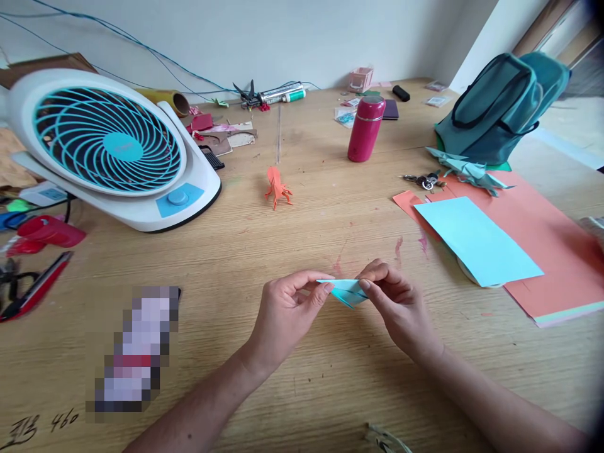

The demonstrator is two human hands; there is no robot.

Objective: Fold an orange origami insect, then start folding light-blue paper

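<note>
A small piece of folded light-blue paper [348, 288] is held above the front middle of the wooden table. My left hand [295, 302] pinches its left end between thumb and fingers. At the right end, my right hand [394, 302] grips it the same way, covering part of the folds. A loose flap points down and shows a darker turquoise tone. Beyond the hands stands an orange folded-paper figure [278, 189] with thin legs. To the right, a flat light-blue sheet [479, 239] lies over larger orange sheets [561, 251].
A white and blue fan [113, 145] fills the left side. Near it lie a blurred-out phone-like object [136, 352] and a red-handled cutting tool [40, 286]. A pink bottle [366, 129], keys [427, 181], a blue paper figure [469, 170] and a teal bag [500, 113] stand farther back.
</note>
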